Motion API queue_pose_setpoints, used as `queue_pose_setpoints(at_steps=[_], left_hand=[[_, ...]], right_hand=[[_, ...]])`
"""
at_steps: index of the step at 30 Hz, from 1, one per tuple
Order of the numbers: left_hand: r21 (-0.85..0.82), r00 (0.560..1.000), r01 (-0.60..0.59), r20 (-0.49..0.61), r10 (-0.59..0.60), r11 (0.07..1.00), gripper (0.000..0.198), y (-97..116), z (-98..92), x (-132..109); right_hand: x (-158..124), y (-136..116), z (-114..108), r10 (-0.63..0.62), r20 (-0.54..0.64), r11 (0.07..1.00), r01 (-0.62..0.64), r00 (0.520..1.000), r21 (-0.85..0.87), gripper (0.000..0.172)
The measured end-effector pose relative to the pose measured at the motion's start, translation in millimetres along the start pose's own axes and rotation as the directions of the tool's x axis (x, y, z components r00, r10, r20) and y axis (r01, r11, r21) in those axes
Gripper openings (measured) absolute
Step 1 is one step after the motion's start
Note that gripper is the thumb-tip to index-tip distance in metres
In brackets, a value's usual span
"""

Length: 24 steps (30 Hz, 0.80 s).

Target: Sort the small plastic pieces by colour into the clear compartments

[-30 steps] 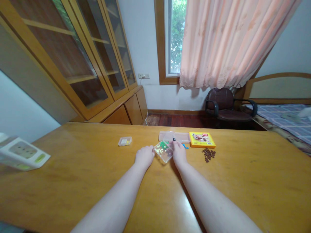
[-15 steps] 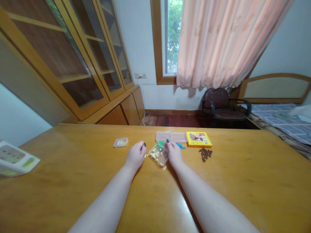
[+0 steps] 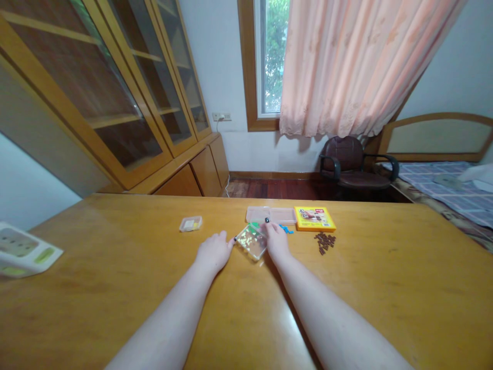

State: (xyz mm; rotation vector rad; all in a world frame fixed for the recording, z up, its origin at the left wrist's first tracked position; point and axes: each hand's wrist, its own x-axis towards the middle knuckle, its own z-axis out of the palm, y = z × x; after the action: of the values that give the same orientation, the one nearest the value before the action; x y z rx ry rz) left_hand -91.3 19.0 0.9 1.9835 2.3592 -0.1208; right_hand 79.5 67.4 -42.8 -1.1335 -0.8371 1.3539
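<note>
A small clear plastic box [image 3: 252, 247] with pale yellow pieces in it sits tilted on the wooden table between my hands. My right hand [image 3: 277, 242] grips its right side, thumb at the upper edge. My left hand [image 3: 213, 253] is at the box's left corner, thumb stretched out to its edge and the fingers apart from the thumb, with nothing held. Green pieces [image 3: 254, 225] show at the far corner of the box. Blue pieces [image 3: 285, 229] lie just beyond my right hand, partly hidden by it.
Clear open case [image 3: 283, 216] lies behind the box, beside a yellow package [image 3: 316, 219]. A pile of brown pieces [image 3: 324, 241] is at right. Left stand a small clear container [image 3: 191, 224] and a white box [image 3: 26, 251]. Beyond the table is an armchair [image 3: 354, 164].
My left thumb has moved out to the box's left corner and the left fingers have loosened. The loose yellow pieces beside that corner no longer show. My right hand stays at the box.
</note>
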Motion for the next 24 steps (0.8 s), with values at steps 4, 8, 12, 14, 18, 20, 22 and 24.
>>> queue_pose_setpoints(at_steps=[4, 8, 12, 14, 18, 20, 22, 24], left_hand=[[0.054, 0.998, -0.061, -0.026, 0.063, 0.997, 0.040, 10, 8.7, 2], [0.075, 0.997, -0.064, -0.029, 0.066, 0.995, 0.036, 14, 11.5, 5], [0.071, 0.997, -0.070, -0.034, 0.073, 0.995, 0.033, 16, 12.3, 6], [0.057, 0.997, -0.071, -0.032, 0.073, 0.996, 0.034, 17, 12.7, 6], [0.032, 0.997, -0.066, -0.029, 0.067, 0.997, 0.034, 15, 12.8, 8], [0.023, 0.997, -0.071, -0.028, 0.071, 0.997, 0.034, 14, 12.6, 9], [0.016, 0.996, -0.078, -0.029, 0.079, 0.997, 0.032, 13, 12.5, 11], [0.011, 0.995, -0.089, -0.032, 0.090, 0.996, 0.031, 13, 12.4, 12]], right_hand=[[0, 1, 0, -0.005, -0.001, 1.000, 0.005, 1.000, 0.001, 0.034], [-2, -1, 0, 0.004, -0.010, 1.000, -0.005, 1.000, -0.020, 0.034], [-2, -2, -1, -0.038, -0.002, 0.998, 0.038, 0.999, -0.052, 0.034], [-2, -1, -2, -0.055, 0.003, 0.996, 0.055, 0.998, -0.066, 0.034], [-1, 0, -2, -0.021, 0.004, 0.999, 0.021, 1.000, -0.046, 0.036], [-1, 1, -2, -0.011, 0.002, 0.999, 0.012, 1.000, -0.036, 0.036], [0, 1, -2, -0.006, 0.002, 0.999, 0.006, 1.000, -0.034, 0.037], [0, 2, -2, -0.010, 0.001, 0.999, 0.010, 1.000, -0.042, 0.038]])
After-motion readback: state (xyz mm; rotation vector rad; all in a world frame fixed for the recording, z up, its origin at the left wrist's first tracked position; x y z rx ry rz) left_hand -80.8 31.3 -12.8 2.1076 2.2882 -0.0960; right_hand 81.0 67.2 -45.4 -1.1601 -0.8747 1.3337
